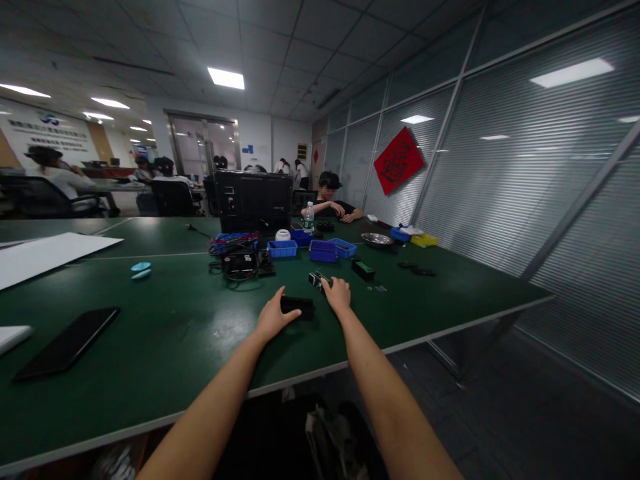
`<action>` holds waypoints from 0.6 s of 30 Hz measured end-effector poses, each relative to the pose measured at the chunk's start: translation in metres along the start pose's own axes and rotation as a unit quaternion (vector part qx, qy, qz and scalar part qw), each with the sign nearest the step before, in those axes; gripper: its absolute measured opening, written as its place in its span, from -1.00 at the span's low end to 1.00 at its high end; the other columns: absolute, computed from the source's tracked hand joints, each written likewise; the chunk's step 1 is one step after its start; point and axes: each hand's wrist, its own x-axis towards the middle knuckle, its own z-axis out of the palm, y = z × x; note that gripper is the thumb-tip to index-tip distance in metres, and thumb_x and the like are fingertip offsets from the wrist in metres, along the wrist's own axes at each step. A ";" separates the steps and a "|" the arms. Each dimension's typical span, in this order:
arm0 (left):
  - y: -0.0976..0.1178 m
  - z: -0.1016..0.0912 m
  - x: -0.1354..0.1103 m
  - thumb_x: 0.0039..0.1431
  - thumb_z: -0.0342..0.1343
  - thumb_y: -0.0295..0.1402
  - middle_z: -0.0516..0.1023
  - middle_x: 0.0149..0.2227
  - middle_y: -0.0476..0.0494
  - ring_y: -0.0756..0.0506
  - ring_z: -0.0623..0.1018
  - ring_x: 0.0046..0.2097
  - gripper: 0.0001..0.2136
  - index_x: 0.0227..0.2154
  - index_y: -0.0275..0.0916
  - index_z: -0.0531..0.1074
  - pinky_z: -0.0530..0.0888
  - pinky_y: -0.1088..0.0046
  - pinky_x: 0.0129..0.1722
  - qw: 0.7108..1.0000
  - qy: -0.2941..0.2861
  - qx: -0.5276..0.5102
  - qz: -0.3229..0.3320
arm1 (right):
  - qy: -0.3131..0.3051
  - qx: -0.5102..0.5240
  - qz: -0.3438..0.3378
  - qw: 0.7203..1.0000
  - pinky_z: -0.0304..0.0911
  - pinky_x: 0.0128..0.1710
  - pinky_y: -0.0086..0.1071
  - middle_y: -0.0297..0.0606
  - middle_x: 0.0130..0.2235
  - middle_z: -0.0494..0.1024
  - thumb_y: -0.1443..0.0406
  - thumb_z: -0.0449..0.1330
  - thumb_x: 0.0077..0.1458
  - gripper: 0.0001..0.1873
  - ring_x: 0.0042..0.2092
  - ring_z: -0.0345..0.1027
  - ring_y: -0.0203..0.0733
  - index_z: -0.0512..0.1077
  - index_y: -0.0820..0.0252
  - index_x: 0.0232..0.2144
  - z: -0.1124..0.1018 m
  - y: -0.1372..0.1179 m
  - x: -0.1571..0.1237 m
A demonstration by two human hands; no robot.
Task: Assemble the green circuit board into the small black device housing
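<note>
Both my arms reach forward over a dark green table (pixel 165 333). My left hand (pixel 274 315) curls around the left end of a flat black box-like part (pixel 299 306) lying on the table. My right hand (pixel 337 295) is closed on a small dark and silver part (pixel 317 279) just past the black part's right end. A green and black block (pixel 363 269) lies a little beyond my right hand.
Blue bins (pixel 323 250), a cable bundle (pixel 240 263), a monitor's back (pixel 253 200), a metal bowl (pixel 377 239) and a yellow tray (pixel 424 239) stand further back. A black phone (pixel 67 341) and white paper (pixel 45 255) lie left. A seated person (pixel 333 200) works at the far end. Glass wall to the right.
</note>
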 end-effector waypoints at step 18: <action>-0.011 -0.004 0.004 -0.22 0.22 -0.41 0.35 0.03 -0.20 -0.10 0.37 0.03 -0.15 0.17 -0.22 -0.07 0.27 0.44 0.01 0.999 -0.007 -0.009 0.032 | -0.008 0.032 -0.113 0.993 0.09 -0.09 -0.29 -0.15 -0.14 0.36 -0.01 0.11 -0.08 -0.46 -0.08 0.16 -0.06 0.35 0.17 -0.10 0.000 -0.005 -0.004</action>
